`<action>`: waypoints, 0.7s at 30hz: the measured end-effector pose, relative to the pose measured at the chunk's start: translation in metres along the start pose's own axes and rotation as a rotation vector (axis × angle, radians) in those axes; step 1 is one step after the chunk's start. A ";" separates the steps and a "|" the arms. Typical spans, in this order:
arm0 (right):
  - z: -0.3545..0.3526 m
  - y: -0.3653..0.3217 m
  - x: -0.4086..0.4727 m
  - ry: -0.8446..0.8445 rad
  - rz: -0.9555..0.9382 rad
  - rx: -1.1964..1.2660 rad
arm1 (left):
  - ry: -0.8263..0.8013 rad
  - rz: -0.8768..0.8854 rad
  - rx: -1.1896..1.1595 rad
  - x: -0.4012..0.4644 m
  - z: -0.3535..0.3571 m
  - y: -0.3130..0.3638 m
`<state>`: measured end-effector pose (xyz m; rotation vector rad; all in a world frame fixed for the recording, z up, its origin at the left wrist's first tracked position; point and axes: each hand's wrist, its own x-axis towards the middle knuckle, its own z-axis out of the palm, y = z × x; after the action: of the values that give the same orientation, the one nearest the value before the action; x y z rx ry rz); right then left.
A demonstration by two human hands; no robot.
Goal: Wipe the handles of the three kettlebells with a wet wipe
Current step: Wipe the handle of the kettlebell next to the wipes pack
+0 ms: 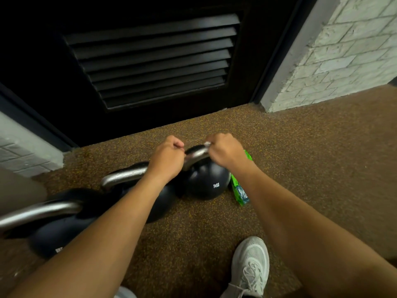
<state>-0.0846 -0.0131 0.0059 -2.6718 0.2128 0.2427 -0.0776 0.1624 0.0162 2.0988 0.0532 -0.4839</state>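
Three black kettlebells with steel handles stand in a row on the floor. The right kettlebell (207, 182) is marked 14KG. My left hand (166, 159) grips the left end of its handle (196, 154). My right hand (225, 150) grips the right end, with a bit of white wet wipe (207, 144) showing at the fingers. The middle kettlebell (159, 205) lies partly under my left forearm; its handle (124, 175) is bare. The left kettlebell (62, 229) sits nearest, handle (38, 212) bare.
A green wipes pack (241, 190) lies on the floor right of the 14KG bell. A black louvred door (150, 59) is straight ahead, white brick walls (343, 50) at both sides. My white shoe (250, 267) stands on the speckled brown rubber floor (300, 147).
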 end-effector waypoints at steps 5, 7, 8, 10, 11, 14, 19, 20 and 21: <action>0.026 -0.052 -0.013 -0.030 -0.348 -0.480 | 0.107 0.001 -0.106 -0.006 -0.015 -0.002; 0.041 -0.056 -0.017 -0.061 -0.425 -0.560 | 0.163 -0.004 -0.149 -0.007 -0.020 -0.006; 0.048 -0.056 -0.019 -0.067 -0.457 -0.561 | 0.172 0.001 -0.147 -0.007 -0.020 -0.010; 0.049 -0.054 -0.025 -0.117 -0.469 -0.426 | 0.156 0.030 -0.115 -0.010 -0.016 -0.014; 0.044 -0.051 -0.027 -0.139 -0.430 -0.294 | 0.139 0.043 -0.107 -0.012 -0.012 -0.015; 0.025 -0.042 -0.026 -0.120 -0.337 0.119 | 0.096 0.040 -0.179 -0.011 0.003 -0.018; 0.013 -0.032 -0.021 0.065 -0.160 0.622 | 0.026 0.081 -0.102 -0.011 0.030 -0.018; 0.009 -0.030 -0.021 0.117 -0.128 0.616 | 0.033 0.100 -0.061 -0.008 0.035 -0.019; 0.005 -0.026 -0.021 0.168 -0.112 0.575 | 0.040 0.115 -0.023 -0.004 0.039 -0.020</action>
<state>-0.1008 0.0146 0.0164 -2.1210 0.1545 -0.0737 -0.0982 0.1420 -0.0175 2.0757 -0.0390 -0.3704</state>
